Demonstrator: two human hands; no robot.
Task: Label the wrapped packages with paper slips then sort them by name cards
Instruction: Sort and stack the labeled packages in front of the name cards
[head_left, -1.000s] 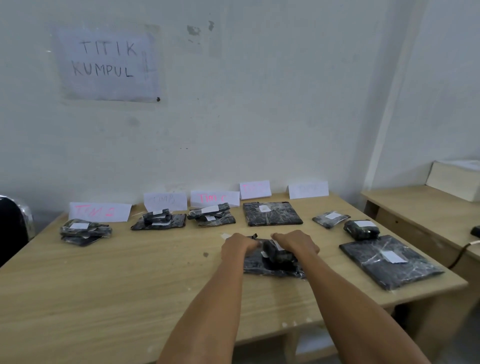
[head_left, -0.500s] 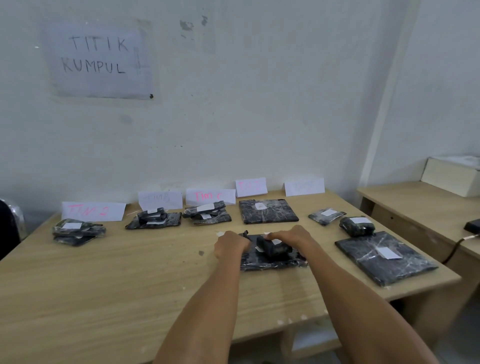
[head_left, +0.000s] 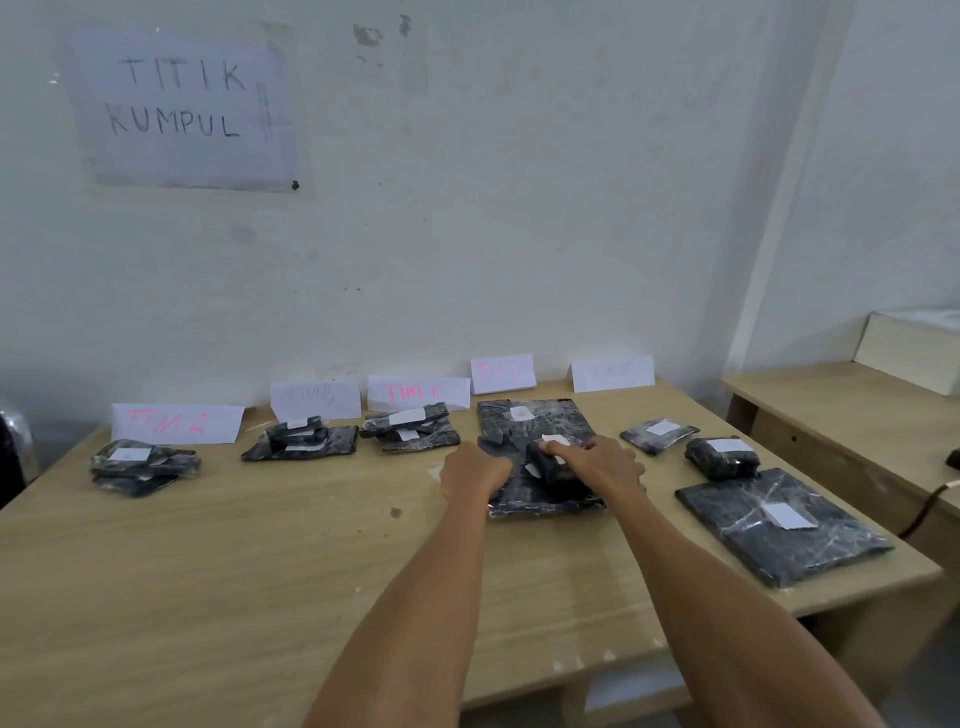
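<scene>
Both hands on a stack mid-table: L hand (head_left: 475, 470) has fingers curled round the left edge of the flat pkg (head_left: 545, 501), and R hand (head_left: 597, 462) is curled over the small pkg (head_left: 553, 465) on top. Stack's far edge meets the labelled pkg (head_left: 535, 421) below the 4th name card (head_left: 503, 373). To the right, the big flat pkg (head_left: 779, 525) lies close to the table (head_left: 208, 571) edge. Plain wood runs from the stack to the near edge.

The wrapped packages (head_left: 737, 512) are seen to be black, veined with grey-white marbling under glossy film, and are marked by plain white paper slips (head_left: 788, 515). The name cards (head_left: 418, 393) are white, lettered in pink, some only faintly. Pale wood grain is shown by the table (head_left: 208, 561); dark handwriting is carried by the whitish wall sign (head_left: 182, 104).
</scene>
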